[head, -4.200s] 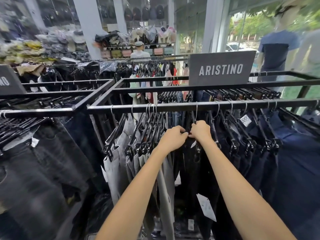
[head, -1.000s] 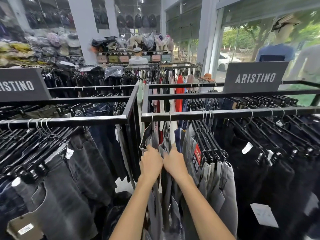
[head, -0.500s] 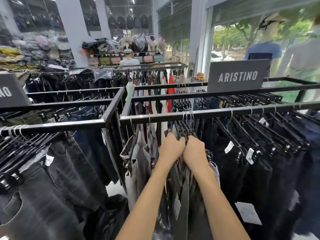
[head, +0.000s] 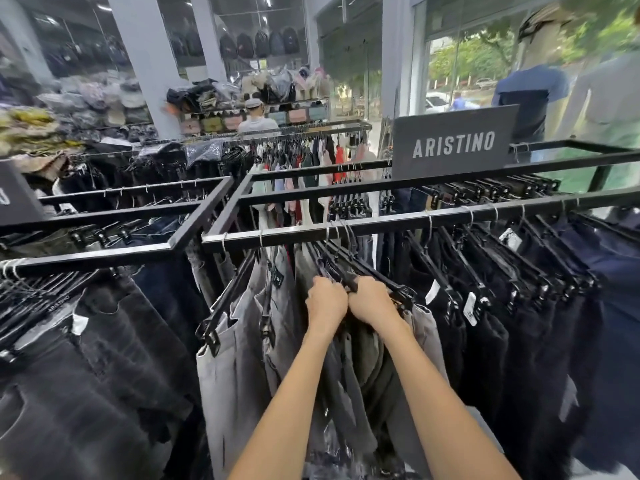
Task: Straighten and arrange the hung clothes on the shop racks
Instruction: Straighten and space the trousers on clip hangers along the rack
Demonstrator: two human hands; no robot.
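Black shop racks (head: 398, 225) crowd the room under an ARISTINO sign (head: 453, 144), and at the near rail the left hand (head: 325, 301) and right hand (head: 372, 299), knuckles touching, are both closed around black hangers (head: 341, 268) carrying grey trousers (head: 242, 341), with dark trousers (head: 502, 334) hanging to the right.

Grey trousers (head: 242, 341) hang from black clip hangers (head: 349, 271) near the left end of a black metal rack rail (head: 398, 223), their waistbands fanned unevenly and tilted toward the camera. Just to their right, a tight bunch of hangers carries darker grey and olive pairs (head: 367, 358), pressed together. Further along the same rail, black and navy trousers (head: 502, 334) hang in an evenly spaced row with white tags (head: 470, 308). On the adjoining rack at left, dark washed jeans (head: 114, 341) crowd together.
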